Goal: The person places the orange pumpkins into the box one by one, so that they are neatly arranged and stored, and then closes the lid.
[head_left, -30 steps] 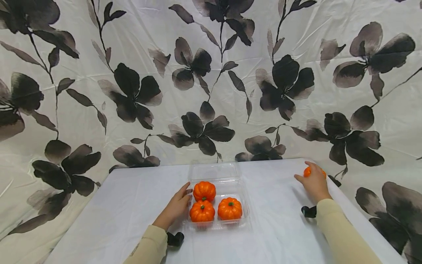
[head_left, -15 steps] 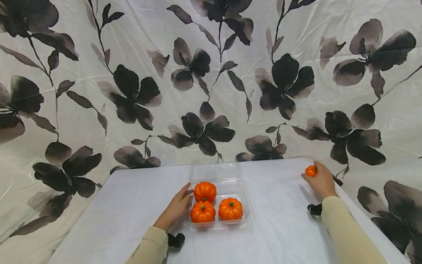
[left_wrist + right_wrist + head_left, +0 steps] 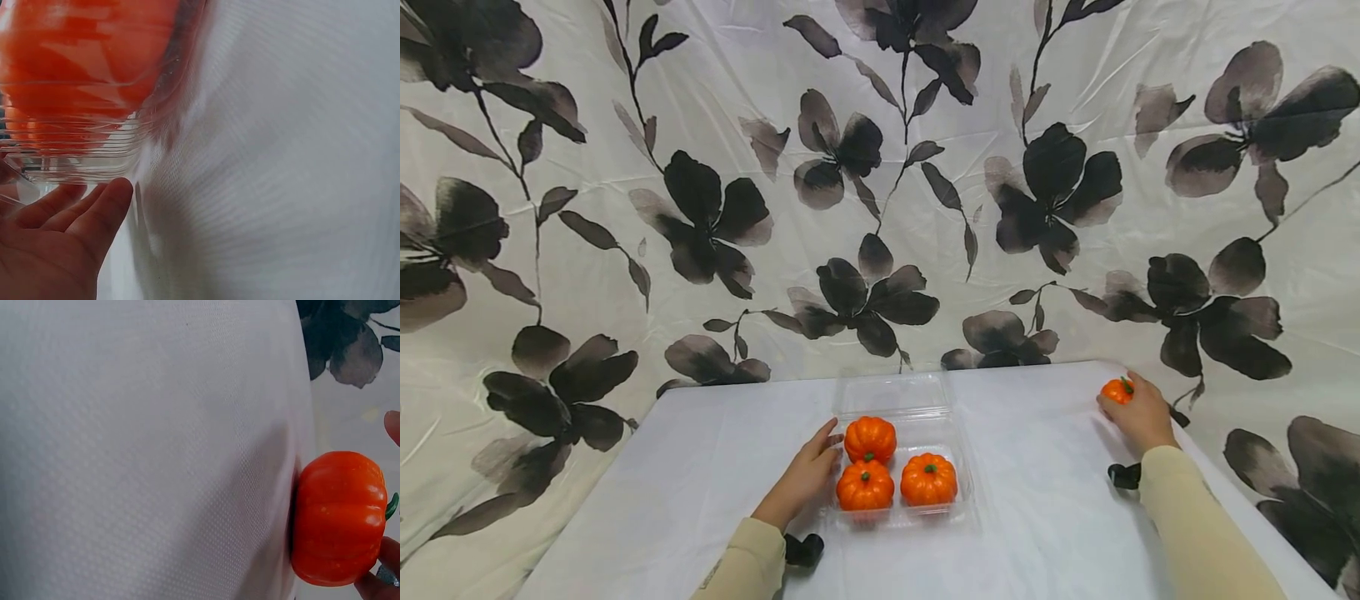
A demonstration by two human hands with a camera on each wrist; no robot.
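An open clear plastic clamshell box (image 3: 966,467) stands mid-table with three orange toy pumpkins in it: one at back left (image 3: 870,439), one at front left (image 3: 865,486), one at front right (image 3: 928,479). My left hand (image 3: 805,473) rests at the box's left side, fingers extended; in the left wrist view the fingertips (image 3: 119,187) touch or nearly touch its ribbed wall. At the far right a smaller-looking orange pumpkin (image 3: 1116,391) sits on the table. My right hand (image 3: 1145,417) is around it; in the right wrist view fingers (image 3: 390,553) touch one side, while another digit is apart.
The box's lid (image 3: 891,392) lies folded back toward the table's far edge. A white cloth covers the table (image 3: 1037,500), and a floral curtain (image 3: 955,250) hangs right behind. The right-hand pumpkin is near the table's far right corner.
Before, the right hand lay over the small pumpkin; now it stands more to the right, and the pumpkin's green stem shows. The left hand and box have stayed put.
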